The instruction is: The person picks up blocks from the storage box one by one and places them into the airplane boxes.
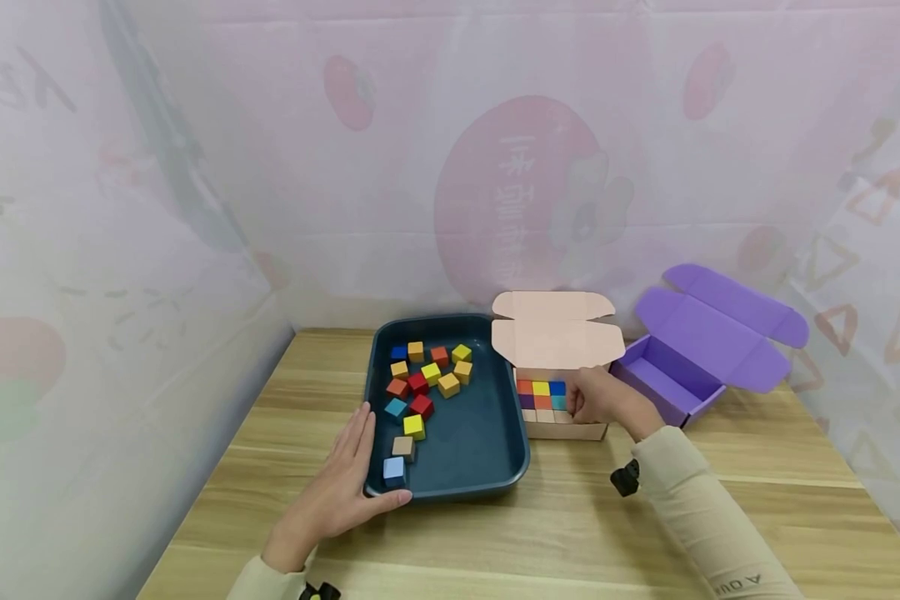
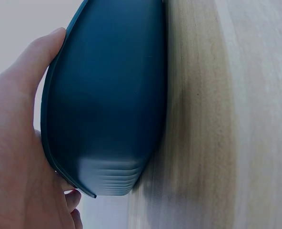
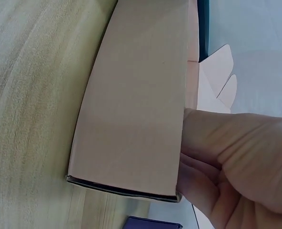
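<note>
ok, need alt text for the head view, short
A person's left hand rests straight-fingered against the near left corner of a dark teal plastic tray of loose coloured wooden cubes, while the right hand reaches into an open pink cardboard box partly filled with cubes. An open purple cardboard box stands to the right on the wooden table.

Staged recording booth, not lived-in room: wooden table (image 1: 645, 517) closed in on three sides by translucent printed sheeting (image 1: 195, 167), fruit motifs, mirrored lettering showing through; wrist-worn cameras on the person's arms.
</note>
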Motion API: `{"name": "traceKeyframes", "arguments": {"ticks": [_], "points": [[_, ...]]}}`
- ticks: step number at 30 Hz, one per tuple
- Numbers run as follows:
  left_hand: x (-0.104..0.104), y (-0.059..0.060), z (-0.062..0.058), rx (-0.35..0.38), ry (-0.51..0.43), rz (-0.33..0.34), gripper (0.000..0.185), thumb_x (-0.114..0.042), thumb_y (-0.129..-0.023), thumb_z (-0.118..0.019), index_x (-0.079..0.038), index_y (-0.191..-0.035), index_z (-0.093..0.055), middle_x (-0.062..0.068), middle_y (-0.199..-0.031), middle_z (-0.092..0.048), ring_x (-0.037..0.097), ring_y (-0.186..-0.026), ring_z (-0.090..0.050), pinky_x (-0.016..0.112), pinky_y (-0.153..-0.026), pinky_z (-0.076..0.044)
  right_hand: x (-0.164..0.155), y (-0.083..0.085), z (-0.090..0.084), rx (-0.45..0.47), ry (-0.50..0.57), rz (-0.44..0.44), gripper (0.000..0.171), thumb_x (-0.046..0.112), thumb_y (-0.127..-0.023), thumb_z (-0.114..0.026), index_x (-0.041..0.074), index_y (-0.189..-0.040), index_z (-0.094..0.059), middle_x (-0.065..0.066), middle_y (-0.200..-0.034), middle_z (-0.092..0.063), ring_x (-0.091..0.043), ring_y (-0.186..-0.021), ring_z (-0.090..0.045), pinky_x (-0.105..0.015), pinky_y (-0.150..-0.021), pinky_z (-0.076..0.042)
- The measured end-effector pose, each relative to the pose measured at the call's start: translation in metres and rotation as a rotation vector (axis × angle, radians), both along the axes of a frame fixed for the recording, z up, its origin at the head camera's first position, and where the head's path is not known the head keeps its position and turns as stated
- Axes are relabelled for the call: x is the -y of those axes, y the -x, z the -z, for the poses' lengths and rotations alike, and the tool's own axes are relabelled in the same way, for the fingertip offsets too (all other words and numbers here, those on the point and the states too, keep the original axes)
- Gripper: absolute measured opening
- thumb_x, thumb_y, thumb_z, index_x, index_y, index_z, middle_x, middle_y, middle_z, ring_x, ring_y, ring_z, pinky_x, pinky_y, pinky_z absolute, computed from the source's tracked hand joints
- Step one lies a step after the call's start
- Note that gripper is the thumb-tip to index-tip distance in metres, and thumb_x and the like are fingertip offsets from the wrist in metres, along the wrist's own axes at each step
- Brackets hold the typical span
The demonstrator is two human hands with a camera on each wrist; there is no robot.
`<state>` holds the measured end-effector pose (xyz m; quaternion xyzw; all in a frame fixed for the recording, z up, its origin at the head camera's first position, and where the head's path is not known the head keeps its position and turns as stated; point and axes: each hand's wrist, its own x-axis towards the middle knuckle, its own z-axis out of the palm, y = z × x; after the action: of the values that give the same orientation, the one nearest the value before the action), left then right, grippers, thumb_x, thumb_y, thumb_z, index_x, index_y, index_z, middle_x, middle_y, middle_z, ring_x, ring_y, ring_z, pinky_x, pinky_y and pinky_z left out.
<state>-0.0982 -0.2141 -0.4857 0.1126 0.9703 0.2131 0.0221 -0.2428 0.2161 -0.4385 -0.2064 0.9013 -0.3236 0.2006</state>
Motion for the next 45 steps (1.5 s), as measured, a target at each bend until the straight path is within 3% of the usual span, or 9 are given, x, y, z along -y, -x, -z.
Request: {"name": "traceKeyframes", "arguments": {"ticks": [2,4,11,16,18,22,29,36,45], "points": [[0.000,0.000,0.000,-0.001,0.001,0.000,0.131,-0.082,-0.083,-0.067,-0.009,-0.171,-0.004,0.011,-0.180,0.004,0.037,-0.167,-0.007,0.066,-0.131,-0.019,-0.002,0.000,-0.001,-0.058,-0.034,-0.030,0.027,-0.013,-0.084,-0.069,0.007,-0.064,-0.068,0.003,-0.060,-0.058,-0.006,-0.057,-0.043,-0.020,-0.054,-0.037],[0.000,0.000,0.000,-0.002,0.001,0.001,0.130,-0.082,-0.083,-0.067,-0.009,-0.171,-0.004,0.011,-0.180,0.004,0.037,-0.167,-0.007,0.066,-0.131,-0.019,-0.004,-0.001,-0.003,-0.190,-0.133,-0.096,0.022,-0.013,-0.079,-0.076,0.008,-0.073,-0.077,0.002,-0.066,-0.067,-0.007,-0.062,-0.052,-0.021,-0.058,-0.045],[-0.002,0.001,-0.001,-0.001,0.005,0.004,0.130,-0.082,-0.083,-0.066,-0.009,-0.171,-0.004,0.010,-0.180,0.005,0.037,-0.167,-0.007,0.066,-0.130,-0.021,0.001,-0.004,-0.016,-0.193,-0.221,-0.056,0.013,0.003,-0.084,-0.086,0.011,-0.078,-0.078,0.002,-0.072,-0.072,-0.011,-0.068,-0.062,-0.026,-0.065,-0.055],[-0.002,0.001,-0.002,-0.003,0.006,0.006,0.131,-0.082,-0.083,-0.066,-0.009,-0.171,-0.004,0.010,-0.180,0.005,0.037,-0.167,-0.007,0.066,-0.131,-0.020,0.013,-0.009,-0.034,-0.205,-0.235,-0.025,0.017,0.010,-0.083,-0.090,0.006,-0.081,-0.073,-0.001,-0.073,-0.067,-0.013,-0.067,-0.058,-0.027,-0.064,-0.051],[-0.002,0.001,-0.002,-0.003,0.004,0.007,0.130,-0.082,-0.083,-0.066,-0.009,-0.171,-0.004,0.011,-0.180,0.005,0.037,-0.167,-0.007,0.066,-0.131,-0.020,0.020,-0.011,-0.042,-0.230,-0.229,-0.041,0.017,0.009,-0.084,-0.089,0.004,-0.081,-0.073,-0.002,-0.072,-0.065,-0.013,-0.067,-0.055,-0.028,-0.064,-0.049],[-0.002,0.001,-0.002,-0.006,0.003,0.006,0.130,-0.082,-0.083,-0.066,-0.008,-0.171,-0.004,0.011,-0.180,0.005,0.037,-0.166,-0.007,0.066,-0.130,-0.020,0.037,-0.012,-0.060,-0.271,-0.232,-0.073,0.012,0.009,-0.087,-0.086,0.003,-0.091,-0.077,-0.003,-0.081,-0.072,-0.014,-0.074,-0.062,-0.032,-0.073,-0.058],[-0.001,0.001,-0.002,-0.010,0.006,0.002,0.130,-0.081,-0.083,-0.067,-0.008,-0.171,-0.005,0.011,-0.180,0.004,0.038,-0.166,-0.007,0.066,-0.131,-0.020,0.072,-0.008,-0.081,-0.311,-0.200,-0.125,0.023,0.016,-0.091,-0.085,0.003,-0.108,-0.079,-0.008,-0.102,-0.080,-0.019,-0.092,-0.073,-0.038,-0.088,-0.064],[0.000,0.000,0.001,-0.001,0.011,-0.007,0.131,-0.082,-0.083,-0.066,-0.009,-0.171,-0.004,0.011,-0.180,0.004,0.037,-0.166,-0.007,0.066,-0.130,-0.020,0.106,0.000,-0.076,-0.315,-0.138,-0.147,0.032,0.018,-0.092,-0.083,0.002,-0.119,-0.077,-0.013,-0.116,-0.079,-0.022,-0.102,-0.076,-0.037,-0.094,-0.064],[0.000,0.000,0.000,0.009,0.007,-0.009,0.131,-0.083,-0.083,-0.065,-0.009,-0.171,-0.004,0.010,-0.180,0.005,0.037,-0.166,-0.007,0.066,-0.130,-0.020,0.141,0.014,-0.045,-0.297,-0.122,-0.124,0.037,0.016,-0.094,-0.082,-0.001,-0.125,-0.075,-0.016,-0.122,-0.078,-0.026,-0.109,-0.076,-0.039,-0.096,-0.063]]}}
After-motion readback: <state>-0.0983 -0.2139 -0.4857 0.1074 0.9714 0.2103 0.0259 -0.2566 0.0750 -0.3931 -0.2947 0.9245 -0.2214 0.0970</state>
